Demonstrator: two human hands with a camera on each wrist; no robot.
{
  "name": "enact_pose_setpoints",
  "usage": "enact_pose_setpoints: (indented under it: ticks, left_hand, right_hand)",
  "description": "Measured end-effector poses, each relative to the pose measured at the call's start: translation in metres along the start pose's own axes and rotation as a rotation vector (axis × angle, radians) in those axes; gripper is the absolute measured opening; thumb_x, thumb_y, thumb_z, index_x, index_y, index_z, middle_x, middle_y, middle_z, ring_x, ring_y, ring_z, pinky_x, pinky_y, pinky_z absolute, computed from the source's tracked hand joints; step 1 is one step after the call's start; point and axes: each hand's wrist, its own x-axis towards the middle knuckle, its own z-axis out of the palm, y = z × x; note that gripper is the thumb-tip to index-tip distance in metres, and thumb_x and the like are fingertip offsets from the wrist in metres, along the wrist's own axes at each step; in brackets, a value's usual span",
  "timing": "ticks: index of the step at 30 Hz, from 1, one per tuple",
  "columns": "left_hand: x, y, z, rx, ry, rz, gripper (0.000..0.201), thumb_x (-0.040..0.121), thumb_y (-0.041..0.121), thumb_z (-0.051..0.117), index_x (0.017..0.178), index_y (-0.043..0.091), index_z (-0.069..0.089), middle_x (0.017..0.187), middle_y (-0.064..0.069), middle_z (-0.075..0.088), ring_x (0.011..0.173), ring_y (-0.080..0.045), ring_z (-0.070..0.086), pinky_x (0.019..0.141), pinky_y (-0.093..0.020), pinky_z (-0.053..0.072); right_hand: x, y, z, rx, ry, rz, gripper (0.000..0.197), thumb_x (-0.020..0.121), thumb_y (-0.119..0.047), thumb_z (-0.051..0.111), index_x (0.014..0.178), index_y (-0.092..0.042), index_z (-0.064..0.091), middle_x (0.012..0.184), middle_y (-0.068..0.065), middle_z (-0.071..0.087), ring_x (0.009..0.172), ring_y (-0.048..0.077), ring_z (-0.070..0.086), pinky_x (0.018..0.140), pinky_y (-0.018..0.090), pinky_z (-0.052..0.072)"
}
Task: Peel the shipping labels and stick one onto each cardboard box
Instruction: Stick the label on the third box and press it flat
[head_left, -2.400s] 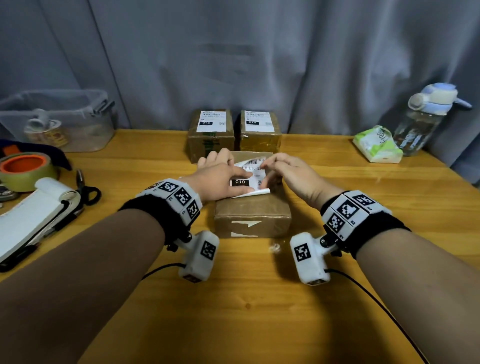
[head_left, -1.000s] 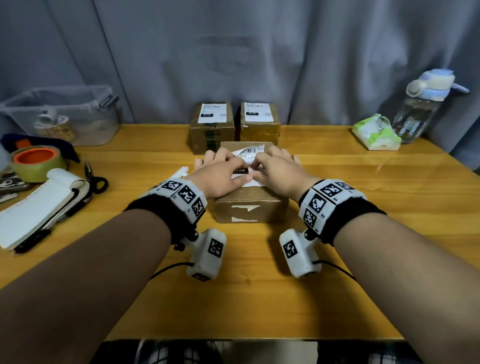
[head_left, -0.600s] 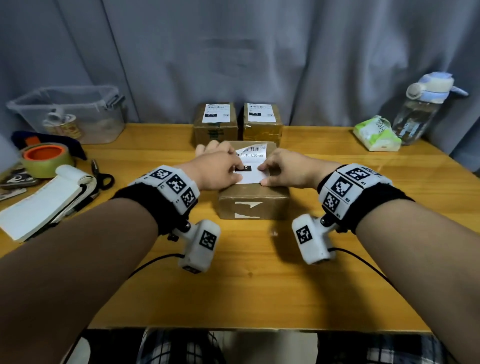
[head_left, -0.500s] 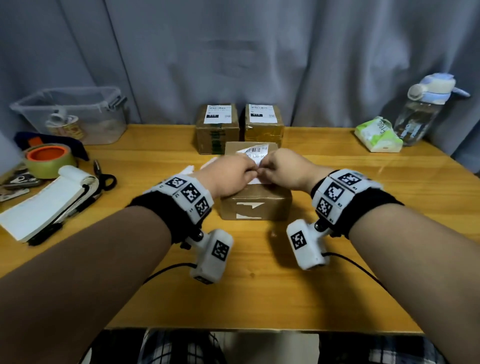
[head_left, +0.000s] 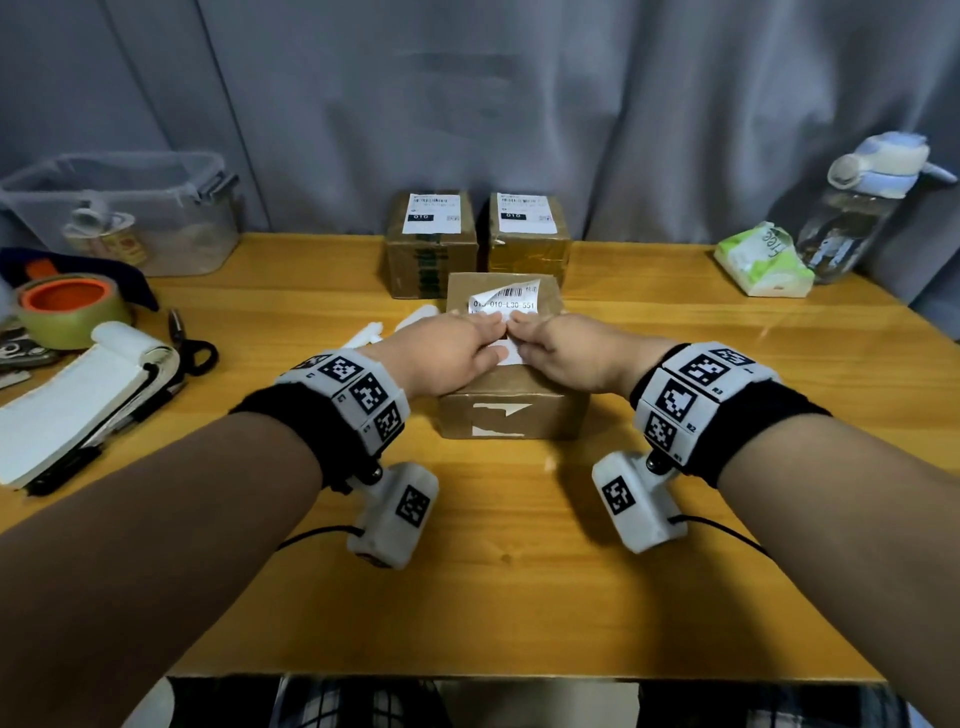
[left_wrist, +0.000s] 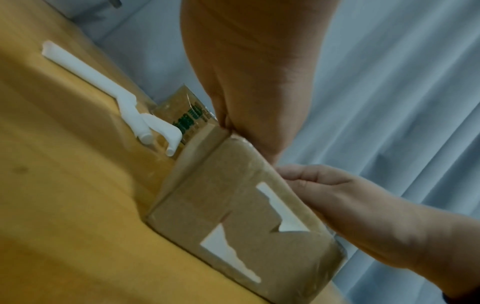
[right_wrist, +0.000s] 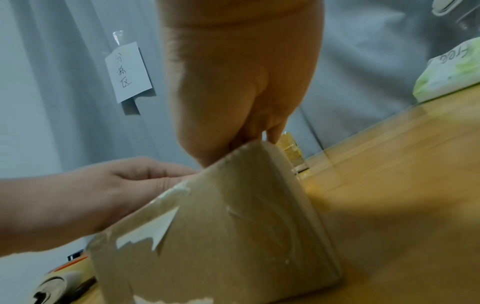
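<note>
My left hand (head_left: 447, 353) and right hand (head_left: 566, 353) meet on top of the near box (head_left: 511, 410), at the table's (head_left: 519, 571) middle. Both pinch the near edge of the label (head_left: 504, 306) between thumb and fingertips; its far end curls up off the box. Two labelled boxes (head_left: 431, 244) stand side by side behind.

A clear plastic bin (head_left: 124, 208) sits at the back left of the wooden table (head_left: 493, 597), with a roll of tape (head_left: 72, 309), black scissors (head_left: 195, 348) and an open notepad (head_left: 78, 400) nearer the front. At the back right, a tissue pack (head_left: 761, 262) lies just beside a water bottle (head_left: 857, 208). A grey curtain (head_left: 519, 104) hangs behind, a handwritten note (right_wrist: 128, 72) pinned to it.
</note>
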Motion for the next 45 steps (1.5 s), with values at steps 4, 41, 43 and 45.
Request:
enact_pose_setpoints:
  ticks: [4,41,43,45]
  left_hand:
    - [0.002,-0.001,-0.001,-0.026,0.022,-0.022,0.050,0.101,0.037,0.026,0.147,0.018,0.028,0.156,0.000,0.024,0.144,-0.014,0.021,0.117,-0.031,0.010]
    - [0.047,-0.032,-0.019,0.081,-0.225,-0.230,0.101,0.073,0.082,0.031,0.149,0.028,-0.007,0.158,0.013,-0.013,0.146,-0.016,-0.012,0.114,-0.056,-0.006]
    - [0.048,-0.037,-0.021,0.058,-0.219,-0.250,0.106,0.069,0.085,0.032,0.149,0.028,-0.007,0.158,0.013,-0.014,0.147,-0.017,-0.011,0.115,-0.055,-0.006]
    - [0.047,-0.040,-0.020,0.019,-0.196,-0.244,0.104,0.071,0.083,0.032,0.150,0.026,-0.006,0.158,0.011,-0.013,0.147,-0.018,-0.008,0.117,-0.051,-0.003]
  right_hand:
    - [0.003,0.000,-0.006,0.023,-0.026,0.013,0.049,0.100,-0.028,0.036,0.147,-0.016,0.030,0.158,0.000,0.022,0.145,0.017,0.022,0.119,0.025,0.014]
    - [0.046,0.003,-0.009,-0.037,-0.098,0.218,0.059,0.099,-0.049,0.016,0.151,-0.030,-0.003,0.159,-0.013,-0.011,0.148,0.017,-0.012,0.114,0.054,-0.017]
    - [0.047,0.005,-0.008,-0.052,-0.087,0.233,0.062,0.097,-0.056,0.012,0.151,-0.030,-0.005,0.159,-0.013,-0.012,0.147,0.017,-0.013,0.113,0.054,-0.018]
    - [0.045,0.009,-0.010,-0.075,-0.094,0.271,0.067,0.094,-0.062,0.008,0.151,-0.029,-0.007,0.159,-0.012,-0.013,0.147,0.018,-0.013,0.113,0.055,-0.019]
